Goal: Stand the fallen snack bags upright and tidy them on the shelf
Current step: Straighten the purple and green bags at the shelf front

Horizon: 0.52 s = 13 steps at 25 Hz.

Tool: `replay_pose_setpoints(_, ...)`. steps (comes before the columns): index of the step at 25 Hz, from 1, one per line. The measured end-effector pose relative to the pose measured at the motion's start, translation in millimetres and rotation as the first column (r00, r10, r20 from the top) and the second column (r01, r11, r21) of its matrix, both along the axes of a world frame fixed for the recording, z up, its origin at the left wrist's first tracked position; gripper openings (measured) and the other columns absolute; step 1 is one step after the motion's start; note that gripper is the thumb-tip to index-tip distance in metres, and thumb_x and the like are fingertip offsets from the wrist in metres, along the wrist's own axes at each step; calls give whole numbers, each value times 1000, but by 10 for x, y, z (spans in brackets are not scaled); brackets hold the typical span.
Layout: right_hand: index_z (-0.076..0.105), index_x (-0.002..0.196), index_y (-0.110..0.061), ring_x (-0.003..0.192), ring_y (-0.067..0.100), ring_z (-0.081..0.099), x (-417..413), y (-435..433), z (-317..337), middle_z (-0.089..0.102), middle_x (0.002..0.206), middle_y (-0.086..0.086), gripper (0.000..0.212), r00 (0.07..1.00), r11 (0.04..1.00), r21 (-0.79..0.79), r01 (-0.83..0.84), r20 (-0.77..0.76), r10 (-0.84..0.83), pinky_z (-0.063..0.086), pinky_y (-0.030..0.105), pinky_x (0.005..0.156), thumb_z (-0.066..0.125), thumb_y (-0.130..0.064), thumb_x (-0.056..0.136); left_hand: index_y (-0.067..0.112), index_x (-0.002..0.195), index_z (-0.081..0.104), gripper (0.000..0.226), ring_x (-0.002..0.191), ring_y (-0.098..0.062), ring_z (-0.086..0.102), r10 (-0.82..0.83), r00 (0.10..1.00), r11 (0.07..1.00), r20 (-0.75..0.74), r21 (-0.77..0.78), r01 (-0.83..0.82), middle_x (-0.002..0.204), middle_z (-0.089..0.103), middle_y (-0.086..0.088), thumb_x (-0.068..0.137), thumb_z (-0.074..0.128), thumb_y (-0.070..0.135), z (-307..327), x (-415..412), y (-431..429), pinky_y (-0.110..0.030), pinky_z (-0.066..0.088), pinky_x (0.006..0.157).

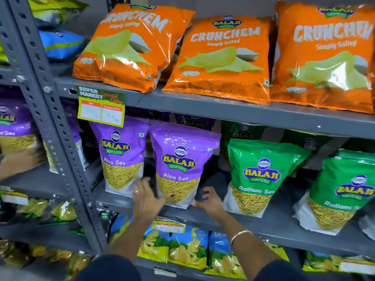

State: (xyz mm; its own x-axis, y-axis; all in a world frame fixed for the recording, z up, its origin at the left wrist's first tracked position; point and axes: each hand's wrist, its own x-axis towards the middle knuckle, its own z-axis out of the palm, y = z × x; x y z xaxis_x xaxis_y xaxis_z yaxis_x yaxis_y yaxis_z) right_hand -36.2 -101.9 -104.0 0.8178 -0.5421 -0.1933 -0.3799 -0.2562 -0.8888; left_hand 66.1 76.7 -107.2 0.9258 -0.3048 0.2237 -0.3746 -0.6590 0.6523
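Observation:
A purple Aloo Sev bag (180, 159) stands upright at the front of the middle shelf (274, 222). My left hand (147, 199) grips its lower left edge, thumb across the front and fingers along the side. My right hand (209, 201) holds its lower right corner with curled, blurred fingers. A second purple Aloo Sev bag (121, 151) stands upright just to the left, slightly further back. To the right, two green Ratlami Sev bags (261, 175) (341, 191) stand upright, leaning a little. More purple and green bags sit in shadow behind them.
Three orange Crunchem bags (221, 55) lean on the upper shelf. A price tag (101, 106) hangs from that shelf's edge. Blue and yellow bags (188, 248) fill the shelf below. Another person's hand (22, 161) reaches into the neighbouring rack past the grey upright post (60, 138).

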Motion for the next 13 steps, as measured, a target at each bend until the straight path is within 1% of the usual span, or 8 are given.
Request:
replay_pose_setpoints(2, 53, 69, -10, 40, 3, 50, -324, -199, -79, 55, 48, -3, 22, 980, 1000, 13, -7, -200, 10, 41, 17, 44, 74, -13, 75, 2, 108, 47, 84, 97, -39, 55, -48, 976, 986, 211, 169, 12, 106, 61, -22, 79, 15, 74, -176, -330, -31, -48, 48, 83)
replay_pose_setpoints(3, 47, 56, -10, 28, 2, 45, -534, -386, -110, 52, 34, -5, 32, 951, 998, 58, -16, -307, 33, 39, 18, 38, 70, -9, 79, 4, 105, 47, 79, 93, -36, 54, -134, 959, 972, 251, 221, 78, 103, 63, -20, 83, 7, 69, -228, -506, -152, -45, 45, 82)
replay_pose_setpoints(4, 44, 53, -10, 22, 3, 43, -744, -599, -113, 49, 27, -4, 36, 917, 993, 114, 32, -398, 16, 40, 20, 37, 66, -5, 80, 7, 104, 46, 73, 93, -32, 52, -231, 928, 955, 291, 251, 159, 102, 62, -17, 85, 10, 67, -304, -635, -320, -41, 41, 83)
replay_pose_setpoints(5, 44, 55, -9, 22, 5, 45, -932, -801, -77, 52, 30, -1, 34, 891, 984, 141, 106, -452, -32, 44, 21, 39, 64, -2, 82, 8, 107, 46, 66, 97, -30, 51, -330, 919, 930, 216, 241, 277, 106, 59, -14, 85, 23, 66, -318, -746, -514, -37, 37, 86)
replay_pose_setpoints(6, 45, 60, -11, 29, 6, 53, -1124, -1016, -18, 59, 43, 3, 29, 881, 973, 137, 185, -461, -103, 49, 22, 48, 62, -1, 82, 8, 114, 45, 62, 105, -29, 51, -404, 909, 910, 107, 147, 387, 114, 55, -12, 81, 43, 61, -265, -847, -758, -35, 37, 93)
replay_pose_setpoints(8, 51, 84, -15, 76, 14, 66, -1364, -1394, 93, 58, 87, 5, 20, 912, 965, 11, 260, -330, -242, 49, 28, 75, 67, -4, 79, 7, 135, 31, 84, 128, -27, 42, -456, 875, 890, -162, -95, 446, 138, 41, -10, 70, 72, 41, -64, -934, -1223, -36, 35, 107)
replay_pose_setpoints(10, 42, 121, -10, 114, 22, 48, -1386, -1512, 200, 46, 117, 5, 58, 976, 980, 9, 200, -85, -199, 43, 32, 88, 72, 1, 73, 10, 143, 16, 103, 136, -25, 34, -491, 765, 871, -416, -217, 441, 149, 32, -9, 65, 79, 32, 86, -930, -1568, -36, 32, 111)
replay_pose_setpoints(13, 36, 124, -2, 113, 22, 49, -1281, -1409, 235, 50, 133, 18, 72, 986, 987, 120, 105, 113, -119, 52, 12, 74, 77, 9, 65, 13, 137, 25, 111, 125, -26, 48, -461, 721, 883, -517, -183, 433, 139, 48, -10, 46, 79, 43, 169, -907, -1736, -40, 42, 105)
